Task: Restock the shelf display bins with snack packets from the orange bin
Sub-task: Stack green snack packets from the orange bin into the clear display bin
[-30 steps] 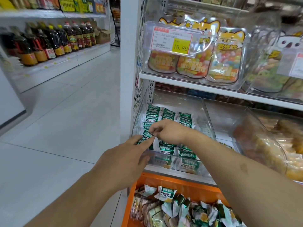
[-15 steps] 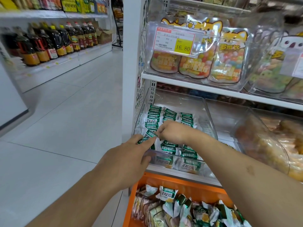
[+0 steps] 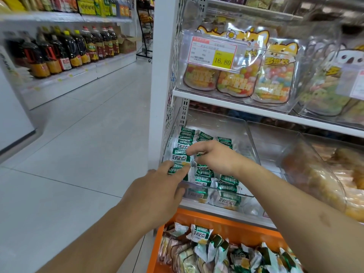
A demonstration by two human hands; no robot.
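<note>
Snack packets [image 3: 201, 234] fill the orange bin [image 3: 226, 226] below both hands. Left hand [image 3: 157, 191] lies flat-fingered over the clear display bin [image 3: 214, 194] front edge; right hand [image 3: 213, 156] just beyond pinches a green packet [image 3: 200, 154] among the rows.

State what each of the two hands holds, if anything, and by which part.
The right hand pinches a green-and-white snack packet by its top edge in the clear display bin. The left hand holds nothing; its straight fingers rest on packets.
</note>
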